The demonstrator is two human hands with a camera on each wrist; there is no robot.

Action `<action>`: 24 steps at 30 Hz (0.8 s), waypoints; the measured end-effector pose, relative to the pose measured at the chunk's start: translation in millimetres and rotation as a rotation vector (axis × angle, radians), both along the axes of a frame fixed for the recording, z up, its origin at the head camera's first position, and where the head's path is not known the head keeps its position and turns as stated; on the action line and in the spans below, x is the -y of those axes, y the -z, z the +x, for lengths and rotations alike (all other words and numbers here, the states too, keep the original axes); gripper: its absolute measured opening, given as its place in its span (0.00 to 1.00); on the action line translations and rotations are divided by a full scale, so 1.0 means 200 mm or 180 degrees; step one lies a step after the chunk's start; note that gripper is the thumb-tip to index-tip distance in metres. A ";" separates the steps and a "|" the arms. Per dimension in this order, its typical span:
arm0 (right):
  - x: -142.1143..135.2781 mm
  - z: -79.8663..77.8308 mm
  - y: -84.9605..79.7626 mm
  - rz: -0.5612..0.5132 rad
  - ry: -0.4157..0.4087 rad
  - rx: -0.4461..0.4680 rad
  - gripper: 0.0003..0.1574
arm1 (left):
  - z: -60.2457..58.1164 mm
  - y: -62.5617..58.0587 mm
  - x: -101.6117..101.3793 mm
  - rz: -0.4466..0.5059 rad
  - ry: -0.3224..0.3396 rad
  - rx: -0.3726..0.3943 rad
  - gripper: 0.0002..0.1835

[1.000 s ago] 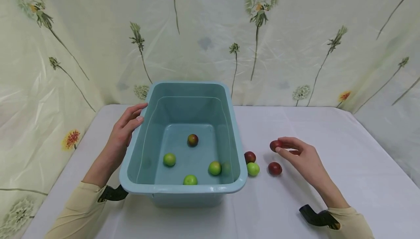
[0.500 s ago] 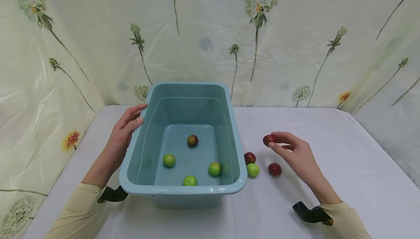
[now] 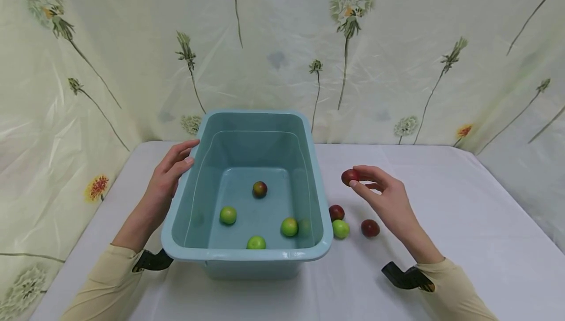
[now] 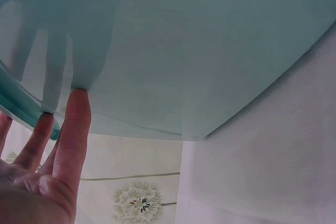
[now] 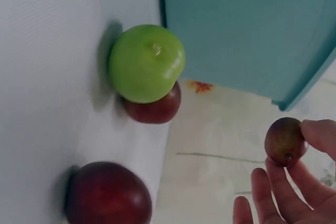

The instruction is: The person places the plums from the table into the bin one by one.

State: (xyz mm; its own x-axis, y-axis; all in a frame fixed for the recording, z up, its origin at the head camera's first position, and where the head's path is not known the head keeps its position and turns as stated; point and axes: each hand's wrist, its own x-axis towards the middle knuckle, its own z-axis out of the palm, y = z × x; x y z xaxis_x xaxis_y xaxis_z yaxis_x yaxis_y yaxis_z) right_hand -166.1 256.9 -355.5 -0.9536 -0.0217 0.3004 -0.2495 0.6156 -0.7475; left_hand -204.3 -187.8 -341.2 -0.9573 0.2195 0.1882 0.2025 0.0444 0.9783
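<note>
My right hand (image 3: 388, 201) pinches a dark red plum (image 3: 350, 177) between thumb and fingertips, raised above the table to the right of the blue plastic tub (image 3: 321, 198). In the right wrist view the same plum (image 5: 285, 141) shows a small stem spot. My left hand (image 3: 169, 171) lies along the tub's left side with fairly straight fingers; the left wrist view has its fingertips against the outer wall (image 4: 157, 77). Inside the tub are a reddish-green plum (image 3: 259, 189) and several green ones, one of them (image 3: 227, 215) on the left.
Beside the tub's right wall sit a dark red plum (image 3: 337, 212) and a green plum (image 3: 340, 229). Another dark red plum (image 3: 370, 228) lies farther right. A white cloth covers the table (image 3: 463, 203), and a dandelion-patterned sheet (image 3: 265, 41) hangs behind it.
My right hand has carried the red plum leftward and up, closer to the tub. The left hand, the tub and the other plums stay where they were.
</note>
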 end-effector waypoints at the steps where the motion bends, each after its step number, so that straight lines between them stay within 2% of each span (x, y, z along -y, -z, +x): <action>1: 0.01 0.00 -0.01 -0.0048 -0.0019 -0.0015 0.26 | 0.00 0.00 0.00 0.0000 0.0002 0.0006 0.24; 4: 0.04 -0.01 -0.04 -0.0162 -0.0073 -0.0058 0.24 | 0.00 0.00 0.00 0.0004 0.0006 0.0015 0.24; 14: 0.12 -0.06 -0.10 -0.0249 -0.0165 -0.0323 0.24 | 0.00 0.00 0.00 0.0003 0.0010 0.0007 0.24; 18: 0.15 -0.07 -0.12 -0.0337 -0.0191 -0.0499 0.22 | 0.00 0.00 0.00 -0.0007 0.0014 0.0011 0.24; 24: 0.24 -0.04 -0.23 -0.0434 -0.0239 -0.0734 0.22 | 0.00 0.00 0.00 -0.0021 0.0013 0.0015 0.24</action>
